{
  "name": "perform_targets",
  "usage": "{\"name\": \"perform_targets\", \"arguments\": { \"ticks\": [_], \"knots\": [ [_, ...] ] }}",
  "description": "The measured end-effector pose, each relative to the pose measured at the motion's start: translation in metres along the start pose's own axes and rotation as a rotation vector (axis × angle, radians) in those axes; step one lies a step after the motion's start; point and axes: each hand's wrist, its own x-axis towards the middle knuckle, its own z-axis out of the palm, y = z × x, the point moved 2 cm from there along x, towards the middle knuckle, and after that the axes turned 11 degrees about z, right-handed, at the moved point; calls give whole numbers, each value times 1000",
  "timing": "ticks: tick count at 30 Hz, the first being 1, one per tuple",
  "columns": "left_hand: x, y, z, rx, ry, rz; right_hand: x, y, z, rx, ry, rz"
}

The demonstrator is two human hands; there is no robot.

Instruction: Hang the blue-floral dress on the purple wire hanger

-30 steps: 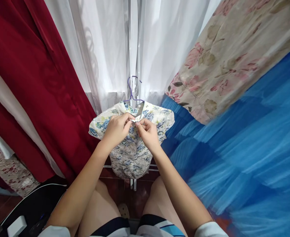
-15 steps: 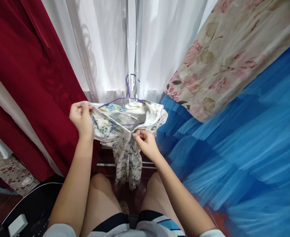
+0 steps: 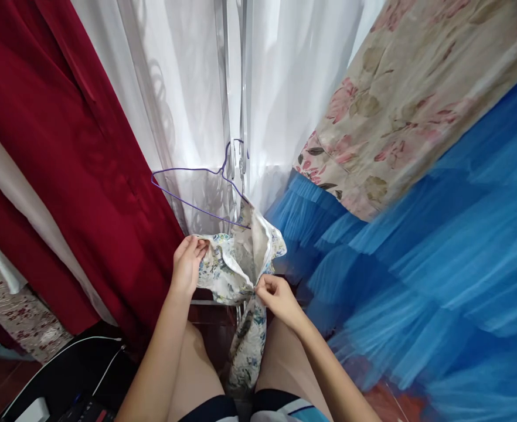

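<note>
A small white garment with a blue and yellow floral print (image 3: 227,272) hangs by one side from a purple wire hanger (image 3: 188,169). The hanger's left arm is bare, and its right end runs into the garment's right shoulder. My left hand (image 3: 188,261) pinches the garment's left shoulder edge, below the hanger. At the bottom of the garment's open V-shaped neckline, my right hand (image 3: 276,293) pinches the fabric where the opening's two edges meet. The exact bit between those fingertips is too small to make out. The garment's lower part hangs between my knees.
White curtains (image 3: 188,88) and a metal pole (image 3: 233,58) stand ahead, with the hanger hooked there. Red cloth (image 3: 87,176) hangs on the left. A floral cloth (image 3: 373,117) and blue tulle (image 3: 417,264) hang on the right. A black round surface with a cable (image 3: 74,369) sits lower left.
The garment's left shoulder has come off the hanger's left arm. Both hands have moved down and to the right with the fabric, and the hanger now tilts.
</note>
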Motion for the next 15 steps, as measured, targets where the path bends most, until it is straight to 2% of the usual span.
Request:
{"name": "perform_targets", "arguments": {
  "ticks": [3, 5, 7, 9, 12, 13, 15],
  "knots": [
    [-44, 22, 31, 215, -146, 170, -13, -7, 4, -174, -29, -113],
    [-73, 33, 48, 397, -274, 226, -21, -23, 13, -140, -101, -216],
    [-96, 38, 59, 577, -460, 264, -27, -39, 25, -10, -206, -262],
    [-107, 36, 62, 713, -599, 306, -31, -48, 34, 146, -285, -193],
    [-103, 31, 48, 771, -600, 315, -36, -51, 38, 352, -383, 41],
    [-100, 29, 41, 745, -597, 289, -38, -51, 36, 413, -415, 118],
    [-98, 22, 29, 626, -681, 157, -44, -52, 27, 512, -466, 230]
  ]
}}
